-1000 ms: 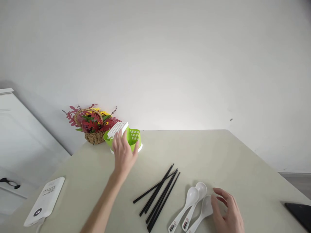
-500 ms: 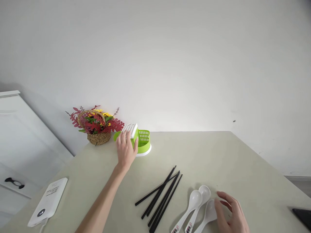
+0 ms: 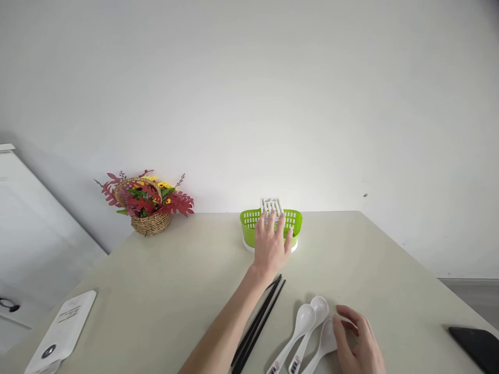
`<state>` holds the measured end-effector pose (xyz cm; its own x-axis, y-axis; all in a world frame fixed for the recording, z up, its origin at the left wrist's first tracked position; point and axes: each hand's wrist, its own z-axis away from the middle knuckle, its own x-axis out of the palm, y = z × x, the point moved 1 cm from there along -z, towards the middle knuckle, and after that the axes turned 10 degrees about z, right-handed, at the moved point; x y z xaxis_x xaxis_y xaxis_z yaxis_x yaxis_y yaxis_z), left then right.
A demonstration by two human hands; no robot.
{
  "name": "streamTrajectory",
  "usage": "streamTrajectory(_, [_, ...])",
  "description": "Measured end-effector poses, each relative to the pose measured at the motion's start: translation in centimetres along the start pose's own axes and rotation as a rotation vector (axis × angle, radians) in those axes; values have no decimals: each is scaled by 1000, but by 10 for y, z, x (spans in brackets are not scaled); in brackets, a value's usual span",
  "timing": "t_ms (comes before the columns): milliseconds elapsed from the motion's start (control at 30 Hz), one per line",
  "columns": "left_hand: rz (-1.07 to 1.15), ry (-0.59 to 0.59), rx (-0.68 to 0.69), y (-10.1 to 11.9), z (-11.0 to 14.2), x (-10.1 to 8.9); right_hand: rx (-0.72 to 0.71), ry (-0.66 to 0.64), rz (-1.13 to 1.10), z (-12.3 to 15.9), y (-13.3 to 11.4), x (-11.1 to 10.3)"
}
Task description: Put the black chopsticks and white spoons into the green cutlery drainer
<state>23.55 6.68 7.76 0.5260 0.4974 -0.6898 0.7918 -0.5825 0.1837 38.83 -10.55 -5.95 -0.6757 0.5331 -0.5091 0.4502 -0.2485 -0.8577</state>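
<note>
My left hand (image 3: 270, 249) grips the middle of a green and white utensil holder (image 3: 298, 222), fingers on its white slotted top and thumb on the right side. The holder stands upright near the wall; my hand hides its front centre. Three white spoons (image 3: 304, 318) lie with their bowls pointing away from me. My right hand (image 3: 360, 343) rests on the table beside the rightmost spoon, fingers curved and apart, holding nothing. Several black chopsticks (image 3: 265, 321) lie to the left of the spoons, partly covered by my left forearm.
A wicker basket (image 3: 152, 224) of red and yellow flowers stands at the back left. At the left edge lies a white power bank (image 3: 62, 332) with a cable. A black phone (image 3: 475, 345) is at the right edge. A white cabinet (image 3: 35, 249) stands left of the table.
My left hand has moved the utensil holder to the right, away from the flower basket. My forearm now crosses over the chopsticks. The right hand stays by the spoons; the view has shifted slightly right.
</note>
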Motion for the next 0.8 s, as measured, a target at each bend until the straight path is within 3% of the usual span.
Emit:
streamTrajectory(133, [16, -25, 1, 13, -2, 7, -11, -13, 3, -3, 6, 3])
streamTrajectory(267, [33, -55, 18, 13, 1, 6, -17, 3, 8, -2, 4, 3])
streamTrajectory(467, [193, 35, 60, -2, 8, -14, 4, -10, -14, -1, 4, 3])
streamTrajectory(633, [252, 133, -33, -54, 37, -30, 5, -3, -52, -2, 4, 1])
streamTrajectory(800, [316, 6, -457, -131, 91, -38, 41, -28, -24, -1, 1, 1])
